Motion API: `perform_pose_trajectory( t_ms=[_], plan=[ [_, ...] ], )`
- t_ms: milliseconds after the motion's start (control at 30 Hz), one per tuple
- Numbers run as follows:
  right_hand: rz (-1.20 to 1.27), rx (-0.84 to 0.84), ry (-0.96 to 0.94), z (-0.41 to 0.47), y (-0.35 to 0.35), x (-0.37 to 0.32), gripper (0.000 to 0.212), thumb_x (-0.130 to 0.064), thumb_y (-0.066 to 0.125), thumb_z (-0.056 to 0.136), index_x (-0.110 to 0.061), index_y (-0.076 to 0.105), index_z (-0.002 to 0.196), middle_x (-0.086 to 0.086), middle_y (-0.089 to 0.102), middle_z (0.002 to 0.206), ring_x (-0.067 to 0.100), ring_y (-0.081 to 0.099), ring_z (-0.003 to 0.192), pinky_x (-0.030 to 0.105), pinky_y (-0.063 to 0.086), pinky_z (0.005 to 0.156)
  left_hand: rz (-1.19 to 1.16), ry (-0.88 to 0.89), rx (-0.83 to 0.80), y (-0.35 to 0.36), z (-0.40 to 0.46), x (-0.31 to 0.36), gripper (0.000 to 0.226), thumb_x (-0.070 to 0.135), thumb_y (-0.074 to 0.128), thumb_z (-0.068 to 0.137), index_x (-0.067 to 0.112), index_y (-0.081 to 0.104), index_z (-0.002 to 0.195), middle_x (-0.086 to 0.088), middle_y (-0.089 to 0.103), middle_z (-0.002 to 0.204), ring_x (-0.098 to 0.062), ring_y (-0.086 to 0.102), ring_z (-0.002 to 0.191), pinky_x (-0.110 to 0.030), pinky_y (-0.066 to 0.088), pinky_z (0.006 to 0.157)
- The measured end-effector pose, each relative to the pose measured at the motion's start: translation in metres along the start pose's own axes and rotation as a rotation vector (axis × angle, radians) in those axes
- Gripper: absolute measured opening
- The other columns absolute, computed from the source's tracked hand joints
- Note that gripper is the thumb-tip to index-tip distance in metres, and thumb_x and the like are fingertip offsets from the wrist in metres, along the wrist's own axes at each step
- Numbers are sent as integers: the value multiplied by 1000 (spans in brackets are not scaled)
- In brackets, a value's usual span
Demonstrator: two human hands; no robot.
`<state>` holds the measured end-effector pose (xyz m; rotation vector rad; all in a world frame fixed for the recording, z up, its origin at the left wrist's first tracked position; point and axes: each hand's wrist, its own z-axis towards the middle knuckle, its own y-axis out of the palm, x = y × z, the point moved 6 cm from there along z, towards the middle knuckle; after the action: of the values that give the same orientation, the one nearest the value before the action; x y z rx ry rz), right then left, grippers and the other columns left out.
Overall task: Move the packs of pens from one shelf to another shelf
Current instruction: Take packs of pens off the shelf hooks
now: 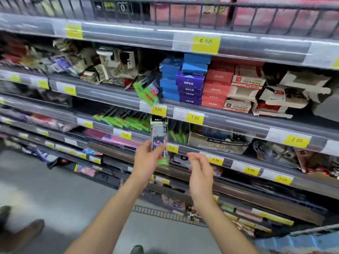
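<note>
My left hand (146,160) grips a clear pack of pens (158,138) with a green bottom edge and holds it upright in front of the shelves. A short way to its right my right hand (199,171) hovers with fingers loosely curled, holding nothing. Several green-carded pen packs (126,121) lie in a row on the lower shelf, behind and left of the held pack. Up on the shelf above, one green pen pack (146,90) leans over the shelf edge beside stacked blue boxes.
Blue, purple and red boxes (190,83) and torn cartons fill the upper shelf. Shelf rails (238,123) carry yellow price tags. More stationery sits on lower shelves. Grey floor lies at the left, with shoes (22,233) at the bottom left corner.
</note>
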<state>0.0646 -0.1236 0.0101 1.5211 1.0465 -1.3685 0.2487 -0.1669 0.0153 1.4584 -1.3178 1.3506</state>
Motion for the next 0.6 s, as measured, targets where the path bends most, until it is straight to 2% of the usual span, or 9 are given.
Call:
perform_pose_trajectory(
  t_ms=[67,100,167,233,333,367,433,533,600],
  plan=[
    [-24,-24,16,5,17,0,21,-23,53,105,-29,72,99,-10,70,109,0,62,104,34,49,99,112,52,17,-30,43,13,9,23,72,98,19,74,106,13,75,82,-4,68,76,-44,60,83],
    [-35,-27,23,8,26,-2,21,-26,52,105,-31,72,99,-13,70,109,-1,62,103,34,49,98,172,57,26,-41,65,17,26,23,73,98,11,72,121,2,78,100,-12,71,91,-49,58,93],
    [-63,-8,23,14,45,-5,21,-30,51,106,-32,71,100,-15,69,109,-2,61,102,34,49,96,330,95,51,-55,107,25,41,25,73,98,4,63,131,-21,70,127,-35,68,115,-46,53,100],
    [-85,40,23,18,65,-7,20,-30,50,106,-30,70,101,-13,68,111,-3,60,100,37,50,98,478,131,40,-58,142,29,23,23,73,96,3,65,104,-29,72,114,-44,68,108,-41,47,81],
    [-115,99,-13,20,98,-14,20,-29,50,106,-27,70,102,-17,68,102,-2,61,98,38,51,96,645,171,10,-54,180,33,33,18,72,94,-2,57,72,-36,71,97,-49,69,95,-42,46,71],
    [-107,132,-33,22,106,-19,20,-28,51,106,-27,70,101,-19,69,98,-1,62,96,38,52,93,717,206,-16,-51,188,33,29,17,70,95,-4,63,76,-36,72,101,-49,70,98,-44,51,76],
    [-75,214,-73,25,117,-33,20,-26,51,106,-27,69,99,-16,69,92,3,64,91,36,53,85,913,282,-73,-44,197,29,31,24,63,99,-5,73,105,-31,72,116,-45,67,112,-43,52,92],
    [85,273,1,31,133,-58,22,-32,54,104,-20,71,98,-1,73,91,18,68,89,36,55,75,1145,313,-114,-40,201,19,49,44,46,106,7,70,128,-26,62,142,-44,45,141,-47,36,113],
    [286,184,170,37,149,-69,39,-50,55,101,-15,72,105,6,77,96,22,73,92,38,59,75,1160,271,-155,-42,201,15,53,47,39,107,10,69,131,-24,55,150,-45,30,149,-53,27,116]
  ],
)
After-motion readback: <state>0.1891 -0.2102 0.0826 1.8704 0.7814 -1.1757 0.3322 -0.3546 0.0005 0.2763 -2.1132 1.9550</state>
